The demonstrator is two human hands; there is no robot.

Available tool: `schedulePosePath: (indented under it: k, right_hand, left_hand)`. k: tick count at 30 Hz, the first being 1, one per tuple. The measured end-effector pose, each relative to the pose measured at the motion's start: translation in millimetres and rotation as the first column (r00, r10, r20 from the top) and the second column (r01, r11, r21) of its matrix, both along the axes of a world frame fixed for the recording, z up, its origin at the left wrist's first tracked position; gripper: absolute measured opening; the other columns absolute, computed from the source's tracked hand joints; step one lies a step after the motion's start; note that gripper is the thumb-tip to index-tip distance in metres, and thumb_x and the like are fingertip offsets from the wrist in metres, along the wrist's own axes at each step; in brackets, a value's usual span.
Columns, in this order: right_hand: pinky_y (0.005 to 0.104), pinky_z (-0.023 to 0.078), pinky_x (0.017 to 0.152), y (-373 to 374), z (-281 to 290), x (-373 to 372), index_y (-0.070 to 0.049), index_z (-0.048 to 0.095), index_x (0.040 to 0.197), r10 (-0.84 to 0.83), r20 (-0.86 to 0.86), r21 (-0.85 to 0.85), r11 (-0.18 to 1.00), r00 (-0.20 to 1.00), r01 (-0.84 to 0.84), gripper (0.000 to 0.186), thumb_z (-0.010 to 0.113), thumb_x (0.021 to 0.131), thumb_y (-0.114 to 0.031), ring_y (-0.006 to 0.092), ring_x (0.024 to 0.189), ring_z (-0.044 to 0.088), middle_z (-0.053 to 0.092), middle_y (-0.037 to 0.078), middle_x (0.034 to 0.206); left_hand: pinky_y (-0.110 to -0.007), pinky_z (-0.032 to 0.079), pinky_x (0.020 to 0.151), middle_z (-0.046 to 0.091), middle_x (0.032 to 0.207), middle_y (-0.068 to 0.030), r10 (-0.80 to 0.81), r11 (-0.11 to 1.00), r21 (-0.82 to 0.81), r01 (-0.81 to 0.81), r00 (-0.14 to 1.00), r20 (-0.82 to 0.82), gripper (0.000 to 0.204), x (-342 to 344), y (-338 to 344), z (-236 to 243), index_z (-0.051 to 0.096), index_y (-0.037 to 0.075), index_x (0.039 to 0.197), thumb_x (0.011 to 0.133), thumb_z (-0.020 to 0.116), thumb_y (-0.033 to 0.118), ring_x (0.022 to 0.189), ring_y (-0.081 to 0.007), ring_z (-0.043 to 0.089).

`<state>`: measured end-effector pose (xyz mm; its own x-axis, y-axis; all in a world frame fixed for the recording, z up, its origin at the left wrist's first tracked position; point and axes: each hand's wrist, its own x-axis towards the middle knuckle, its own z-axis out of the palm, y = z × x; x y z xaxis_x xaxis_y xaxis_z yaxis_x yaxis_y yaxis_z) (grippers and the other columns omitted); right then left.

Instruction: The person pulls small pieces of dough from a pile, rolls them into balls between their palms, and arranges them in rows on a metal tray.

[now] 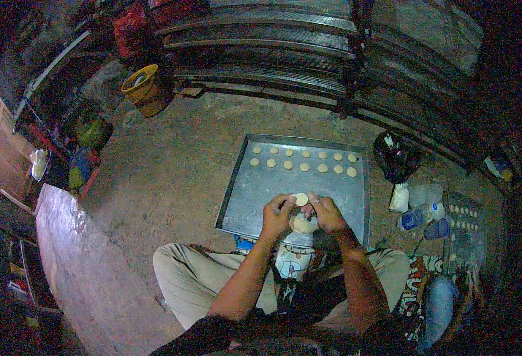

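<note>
A small flat round of pale dough (300, 199) is held up between my two hands, over the near part of a large metal tray (250, 199). My left hand (277, 216) pinches its left side with thumb and fingers. My right hand (328, 215) is closed at its right edge, fingers curled. Just below the hands lies a bigger lump of dough (304, 224), partly hidden by the right fingers. Along the tray's far side, several dough rounds (305, 167) lie flat in two rows.
Right of the tray are a black plastic bag (396, 157), a white packet (399, 197), plastic containers (412, 219) and a second tray (478, 243) with dough rounds. A person's denim-covered leg (440, 308) is at lower right. A yellow bucket (145, 92) and slatted racks (261, 44) stand behind.
</note>
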<state>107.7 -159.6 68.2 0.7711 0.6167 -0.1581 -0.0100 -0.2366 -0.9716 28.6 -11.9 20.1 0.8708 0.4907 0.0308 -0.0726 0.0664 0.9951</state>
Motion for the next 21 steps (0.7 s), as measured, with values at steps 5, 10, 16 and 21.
schedulePosePath:
  k: [5,10,16,21]
  right_hand:
    - [0.0300,0.051,0.069,0,-1,1,0.000,0.065,0.097,0.060,0.103,-0.006,0.998,0.993,-0.060,0.024,0.070,0.090,-0.023,0.0144,0.075,0.062,0.067,0.006,0.084]
    - [0.0326,0.053,0.070,-5,-10,6,-0.003,0.065,0.099,0.006,0.329,0.095,0.995,0.944,-0.039,0.028,0.078,0.081,-0.020,0.0177,0.076,0.065,0.066,0.007,0.084]
    - [0.0335,0.050,0.070,-3,5,5,0.000,0.065,0.096,0.082,0.635,-0.086,0.996,0.768,-0.035,0.019,0.067,0.086,-0.016,0.0257,0.073,0.062,0.062,0.012,0.081]
    - [0.0341,0.048,0.068,1,19,-1,0.001,0.065,0.090,0.074,0.571,-0.048,0.997,0.818,-0.056,0.026,0.058,0.093,-0.024,0.0266,0.069,0.060,0.059,0.013,0.077]
  left_hand:
    - [-0.030,0.048,0.068,0.066,0.082,-0.0072,0.028,0.961,0.270,-0.052,0.995,0.091,0.027,3,10,-11,0.068,-0.003,0.094,0.099,0.058,0.021,0.074,-0.0144,0.060]
    - [-0.029,0.048,0.066,0.065,0.078,-0.0051,-0.086,0.982,0.167,0.090,0.996,-0.035,0.023,-3,0,10,0.068,0.000,0.094,0.098,0.058,0.021,0.070,-0.0132,0.059]
    - [-0.028,0.050,0.069,0.067,0.081,-0.0050,-0.138,0.978,0.148,0.144,0.989,-0.049,0.025,-5,-8,22,0.069,0.001,0.099,0.099,0.057,0.023,0.073,-0.0122,0.061]
    - [-0.032,0.050,0.072,0.068,0.085,-0.0075,-0.016,0.958,0.287,0.003,0.999,0.043,0.025,-6,-9,25,0.069,0.000,0.099,0.098,0.057,0.022,0.078,-0.0163,0.063]
